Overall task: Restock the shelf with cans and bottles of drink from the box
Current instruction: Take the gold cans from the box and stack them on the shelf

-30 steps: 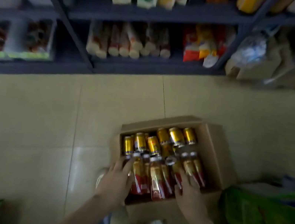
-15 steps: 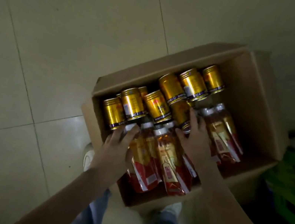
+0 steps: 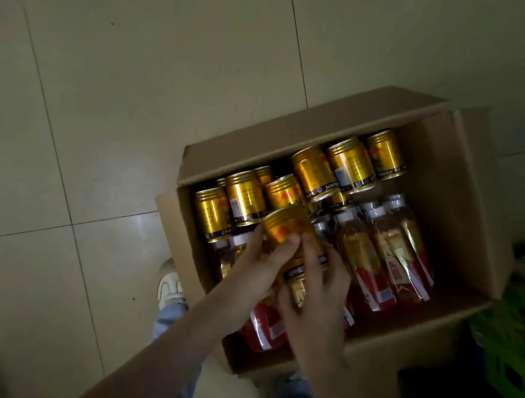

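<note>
**Both hands on one gold can, right over the box**

So your left hand [image 3: 260, 264] comes in from the bottom of the frame and its fingers [image 3: 256, 237] are curled round the left side of a gold can [image 3: 284, 225], thumb tip pressed on the front of it. That's a proper grip. Your right hand [image 3: 319, 298] is on the other side. Its fingers [image 3: 311, 254] are only loosely bent and a bit spread, the index tip touches the can's right side, and the thumb tucks in lower down, so it's clamped on the same can. There's another gold patch lower down between the two hands, and it's too blurry to tell if that's the same can or a second one.

The can sits tilted, top end pointing to the upper left, just right of frame center and above the stuff in the box [image 3: 466, 198]. It's shiny gold with a red mark and a ribbed rim.

In the open cardboard box, the other cans [image 3: 244, 197] line the upper-left wall. The bottles [image 3: 365, 261] lie below and right of them, amber drink, white caps, red labels.

The box sits on the tiled floor [image 3: 96, 101], with your white shoe [image 3: 170, 284] just beside its left corner.
</note>
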Demonstrator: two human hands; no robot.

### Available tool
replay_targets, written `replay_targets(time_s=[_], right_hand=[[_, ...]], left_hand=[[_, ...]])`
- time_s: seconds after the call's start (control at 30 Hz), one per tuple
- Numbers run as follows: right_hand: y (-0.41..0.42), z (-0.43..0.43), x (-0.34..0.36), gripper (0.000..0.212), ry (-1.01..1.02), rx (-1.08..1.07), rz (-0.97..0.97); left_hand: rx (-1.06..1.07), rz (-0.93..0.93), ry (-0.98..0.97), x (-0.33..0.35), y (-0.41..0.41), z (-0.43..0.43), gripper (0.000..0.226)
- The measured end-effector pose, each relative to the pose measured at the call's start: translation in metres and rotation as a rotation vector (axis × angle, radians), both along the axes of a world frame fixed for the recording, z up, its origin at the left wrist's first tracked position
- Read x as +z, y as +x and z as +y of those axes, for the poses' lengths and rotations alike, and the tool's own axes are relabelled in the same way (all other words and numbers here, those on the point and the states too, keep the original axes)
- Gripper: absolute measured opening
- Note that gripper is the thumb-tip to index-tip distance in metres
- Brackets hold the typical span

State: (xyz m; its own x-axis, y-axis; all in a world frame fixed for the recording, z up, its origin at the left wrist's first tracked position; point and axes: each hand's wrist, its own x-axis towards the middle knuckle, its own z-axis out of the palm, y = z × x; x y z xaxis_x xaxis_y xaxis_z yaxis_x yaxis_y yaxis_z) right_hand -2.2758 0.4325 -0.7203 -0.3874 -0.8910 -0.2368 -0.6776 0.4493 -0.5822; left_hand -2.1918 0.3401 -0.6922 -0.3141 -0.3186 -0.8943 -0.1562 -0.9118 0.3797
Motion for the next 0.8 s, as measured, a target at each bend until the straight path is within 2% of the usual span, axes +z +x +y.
replay_targets(time_s=[0.1, 0.17, 0.23, 0.3, 0.33, 0.4, 0.47, 0.5, 0.57, 0.63, 0.73, 0.8], right_hand=[[0.027, -0.016, 0.007, 0.094, -0.035, 0.045, -0.132], [0.028, -0.031, 0.008, 0.086, 0.007, 0.102, -0.367], [0.021, -0.044, 0.001, 0.084, 0.119, 0.253, -0.545], [0.012, -0.049, -0.014, 0.089, 0.235, 0.296, -0.584], [0.005, -0.052, -0.023, 0.090, 0.278, 0.211, -0.558], [-0.011, -0.060, -0.044, 0.088, 0.305, 0.024, -0.328], [-0.024, -0.069, -0.064, 0.089, 0.340, -0.010, -0.055], [-0.027, -0.074, -0.072, 0.092, 0.388, 0.035, 0.014], [-0.025, -0.082, -0.085, 0.100, 0.513, 0.147, 0.069], [-0.019, -0.091, -0.090, 0.107, 0.601, 0.167, 0.069], [-0.015, -0.100, -0.094, 0.117, 0.647, 0.141, 0.100], [-0.015, -0.099, -0.093, 0.114, 0.632, 0.145, 0.124]], left_hand=[[0.295, -0.069, 0.008, 0.000, 0.006, -0.008, 0.079], [0.390, -0.149, -0.052, -0.004, 0.022, -0.015, 0.080], [0.385, -0.196, -0.104, -0.009, 0.040, -0.023, 0.071], [0.337, -0.214, -0.141, -0.015, 0.057, -0.031, 0.050], [0.311, -0.223, -0.161, -0.018, 0.065, -0.034, 0.040], [0.276, -0.246, -0.208, -0.026, 0.079, -0.036, 0.030], [0.262, -0.269, -0.230, -0.032, 0.091, -0.035, 0.031], [0.263, -0.282, -0.231, -0.035, 0.096, -0.033, 0.032], [0.267, -0.300, -0.223, -0.039, 0.103, -0.028, 0.038], [0.265, -0.305, -0.209, -0.042, 0.106, -0.022, 0.043], [0.262, -0.302, -0.191, -0.042, 0.106, -0.015, 0.048], [0.270, -0.298, -0.185, -0.040, 0.105, -0.013, 0.051]])
